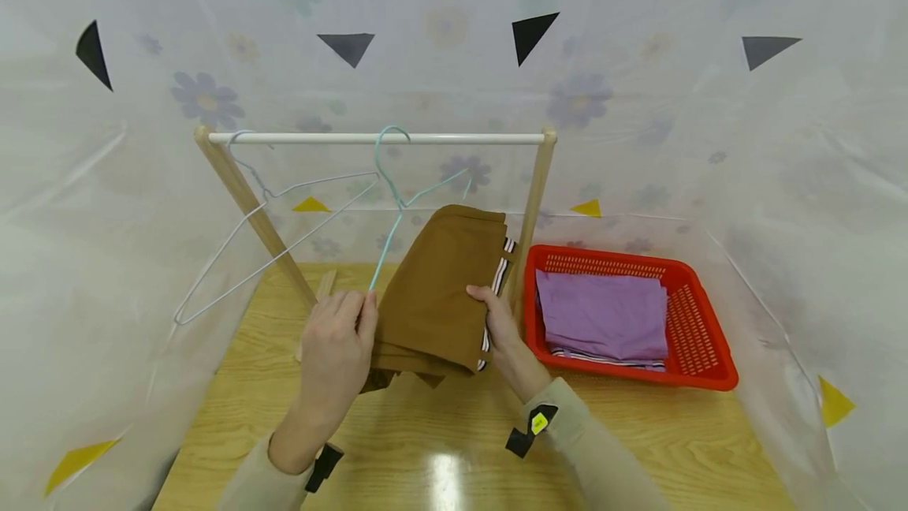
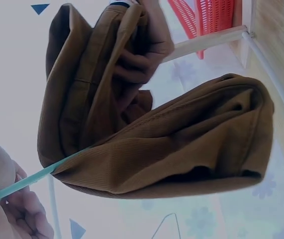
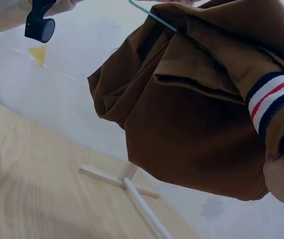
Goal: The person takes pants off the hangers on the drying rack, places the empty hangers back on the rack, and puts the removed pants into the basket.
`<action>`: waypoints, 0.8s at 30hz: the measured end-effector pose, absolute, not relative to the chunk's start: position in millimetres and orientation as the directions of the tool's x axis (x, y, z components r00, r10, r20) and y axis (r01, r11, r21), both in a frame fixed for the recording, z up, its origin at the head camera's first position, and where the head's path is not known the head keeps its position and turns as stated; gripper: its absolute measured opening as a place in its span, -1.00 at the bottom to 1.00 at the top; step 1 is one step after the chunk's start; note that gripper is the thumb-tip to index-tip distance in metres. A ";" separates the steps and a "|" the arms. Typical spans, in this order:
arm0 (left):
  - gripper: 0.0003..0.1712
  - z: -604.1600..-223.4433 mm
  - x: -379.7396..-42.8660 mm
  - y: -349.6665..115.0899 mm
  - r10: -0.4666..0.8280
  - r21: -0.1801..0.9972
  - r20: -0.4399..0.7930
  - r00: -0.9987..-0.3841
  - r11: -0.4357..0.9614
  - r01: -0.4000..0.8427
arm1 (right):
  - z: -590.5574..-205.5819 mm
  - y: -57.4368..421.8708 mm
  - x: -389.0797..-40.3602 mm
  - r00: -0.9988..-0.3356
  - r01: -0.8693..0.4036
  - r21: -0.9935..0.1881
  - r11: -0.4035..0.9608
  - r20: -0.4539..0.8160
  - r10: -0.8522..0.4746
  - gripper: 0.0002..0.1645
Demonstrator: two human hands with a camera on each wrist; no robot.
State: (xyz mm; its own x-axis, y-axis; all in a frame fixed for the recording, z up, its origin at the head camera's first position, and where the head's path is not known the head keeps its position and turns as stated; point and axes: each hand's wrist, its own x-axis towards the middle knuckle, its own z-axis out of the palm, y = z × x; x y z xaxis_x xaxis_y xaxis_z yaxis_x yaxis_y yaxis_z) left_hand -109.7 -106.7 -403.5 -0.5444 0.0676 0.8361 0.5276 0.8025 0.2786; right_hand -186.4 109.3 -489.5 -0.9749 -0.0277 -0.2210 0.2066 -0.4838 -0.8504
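Note:
A folded brown garment (image 1: 440,290) hangs over the lower bar of a light green wire hanger (image 1: 381,253). My left hand (image 1: 333,353) grips the hanger at its left corner, beside the cloth. With the thumb on top and the fingers tucked beneath, my right hand (image 1: 504,333) holds the garment's right edge. A cuff (image 3: 276,99) with navy, white and red stripes shows near that hand in the right wrist view. The left wrist view shows the hanger bar running into the fold of the cloth. In the head view the hanger's hook overlaps the white rod.
A rack with a white rod (image 1: 319,138) and wooden posts (image 1: 534,211) stands on the wooden table (image 1: 426,448). A pale wire hanger (image 1: 262,266) hangs at its left end. On the right, a red basket (image 1: 702,337) holds a folded purple garment (image 1: 606,314).

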 end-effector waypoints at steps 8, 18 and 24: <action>-0.74 -402.9 -114.6 -110.4 0.060 0.280 0.829 -0.556 0.817 0.504 | -475.2 111.2 -189.2 -0.989 0.131 -0.879 -0.459 -0.145 -0.004 -0.77; -0.69 -404.7 -115.6 -115.4 0.053 0.279 0.810 -0.584 0.841 0.463 | -461.0 112.9 -186.4 -0.995 0.095 -0.877 -0.471 -0.101 -0.013 -0.77; -0.66 -408.5 -114.9 -116.6 0.066 0.262 0.803 -0.593 0.854 0.450 | -453.3 112.0 -182.6 -0.999 0.049 -0.886 -0.460 -0.054 -0.003 -0.71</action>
